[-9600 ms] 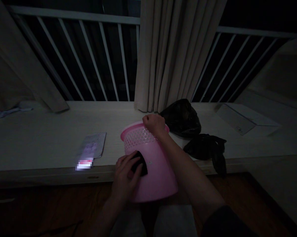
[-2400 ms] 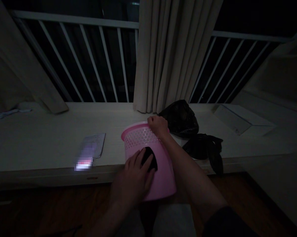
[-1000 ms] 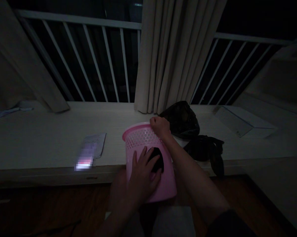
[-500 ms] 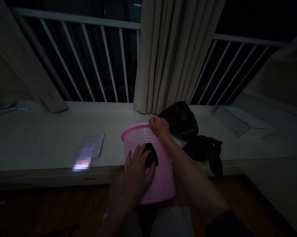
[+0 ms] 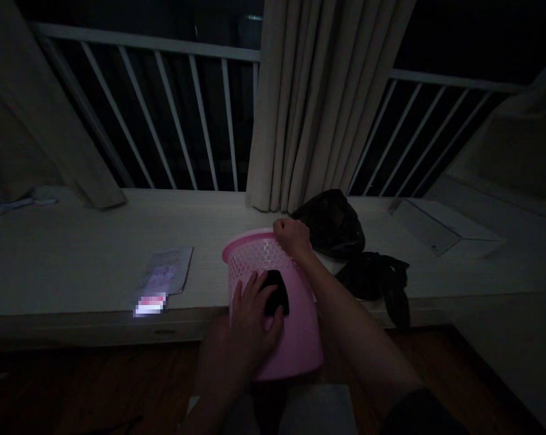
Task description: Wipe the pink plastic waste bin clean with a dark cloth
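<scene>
A pink plastic wastebasket (image 5: 300, 338) with honeycomb holes below its rim stands tilted in front of me, close to the sill's edge. My right hand (image 5: 291, 235) is closed over the basket's rim on the right. Against the basket's side lies a small black pad-like piece (image 5: 277, 295); I cannot tell its material. Fingers and thumb of my left hand (image 5: 254, 314) curl round this piece from the left and press it to the pink wall. The basket's inside is hidden from me.
Two black plastic bags, one behind (image 5: 334, 223) and one in front (image 5: 367, 275), lie right of the basket. Papers (image 5: 170, 269) and a blurred bright screen (image 5: 150, 304) are on the left of the sill. A white box (image 5: 445, 226) stands far right. Curtains (image 5: 300, 109) hang behind.
My left hand and the black piece have slid slightly down the basket's side. My right hand keeps its hold on the rim. The whole view has shifted a little.
</scene>
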A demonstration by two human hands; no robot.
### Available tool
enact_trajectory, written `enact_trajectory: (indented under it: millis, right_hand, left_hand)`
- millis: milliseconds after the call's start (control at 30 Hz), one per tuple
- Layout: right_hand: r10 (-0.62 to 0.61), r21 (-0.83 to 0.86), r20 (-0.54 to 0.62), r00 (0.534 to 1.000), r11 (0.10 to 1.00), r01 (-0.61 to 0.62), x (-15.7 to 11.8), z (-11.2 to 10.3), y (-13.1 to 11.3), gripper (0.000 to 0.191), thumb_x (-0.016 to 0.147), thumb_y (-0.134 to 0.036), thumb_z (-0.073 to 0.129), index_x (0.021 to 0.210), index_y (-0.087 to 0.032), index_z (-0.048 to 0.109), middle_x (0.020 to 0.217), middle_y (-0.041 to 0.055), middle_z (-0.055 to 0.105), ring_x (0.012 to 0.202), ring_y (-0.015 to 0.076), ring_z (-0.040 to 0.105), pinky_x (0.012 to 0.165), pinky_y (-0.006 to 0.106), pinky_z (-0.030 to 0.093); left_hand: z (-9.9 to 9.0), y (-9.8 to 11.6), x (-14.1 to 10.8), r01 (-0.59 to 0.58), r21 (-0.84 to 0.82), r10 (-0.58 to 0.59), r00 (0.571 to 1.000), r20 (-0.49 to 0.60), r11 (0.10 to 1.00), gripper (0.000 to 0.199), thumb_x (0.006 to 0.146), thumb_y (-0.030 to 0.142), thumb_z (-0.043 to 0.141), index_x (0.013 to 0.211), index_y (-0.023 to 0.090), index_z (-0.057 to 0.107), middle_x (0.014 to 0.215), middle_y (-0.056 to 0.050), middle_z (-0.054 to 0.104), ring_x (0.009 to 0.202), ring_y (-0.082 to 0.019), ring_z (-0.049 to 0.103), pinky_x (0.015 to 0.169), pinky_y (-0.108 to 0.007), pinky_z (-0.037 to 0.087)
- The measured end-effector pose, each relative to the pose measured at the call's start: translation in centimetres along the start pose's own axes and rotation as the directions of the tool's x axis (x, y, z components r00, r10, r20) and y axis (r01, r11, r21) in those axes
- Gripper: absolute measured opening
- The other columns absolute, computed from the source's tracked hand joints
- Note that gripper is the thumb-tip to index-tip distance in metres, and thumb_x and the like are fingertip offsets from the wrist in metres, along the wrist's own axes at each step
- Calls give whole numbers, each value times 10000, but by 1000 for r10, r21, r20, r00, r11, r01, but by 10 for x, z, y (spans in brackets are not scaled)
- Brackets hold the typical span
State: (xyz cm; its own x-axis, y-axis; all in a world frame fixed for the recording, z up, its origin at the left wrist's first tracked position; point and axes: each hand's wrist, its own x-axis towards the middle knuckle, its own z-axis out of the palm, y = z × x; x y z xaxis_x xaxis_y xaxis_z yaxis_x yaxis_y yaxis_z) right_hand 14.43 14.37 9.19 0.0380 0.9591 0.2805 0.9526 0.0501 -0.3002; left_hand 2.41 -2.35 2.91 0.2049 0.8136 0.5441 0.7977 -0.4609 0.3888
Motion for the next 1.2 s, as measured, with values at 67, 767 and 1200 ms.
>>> enact_trajectory:
  millis: [67, 767, 1200]
  right_hand:
    - [-3, 1, -3, 1000, 1000, 3, 0, 0, 0, 432, 946, -338, 348, 988, -232, 765, 1010, 79, 752, 961, 222, 685, 807, 273, 438]
    - [10, -19, -19, 1000, 1000, -10, -6, -4, 2, 417, 941, -325, 358, 979, -239, 764, 994, 81, 756, 938, 221, 690, 792, 272, 443]
    - [8, -20, -19, 1000, 1000, -8, -8, -5, 2, 429, 942, -324, 348, 969, -233, 766, 995, 84, 756, 948, 228, 690, 787, 274, 443]
  left_hand:
    - [0, 0, -1, 1, 17, -1, 1000, 1, 1000, 341, 894, 213, 504, 1235, 202, 494, 1444, -107, 481, 1396, -273, 367, 1102, -594, 371]
    - [0, 1, -6, -50, 32, 52, 997, -61, 998, 349, 868, 182, 533, 1214, 211, 489, 1415, -108, 512, 1370, -287, 407, 1042, -615, 433]
    - [2, -2, -8, -53, 31, 55, 996, -64, 998, 363, 872, 194, 535, 1230, 218, 480, 1417, -103, 508, 1370, -278, 407, 1040, -613, 436]
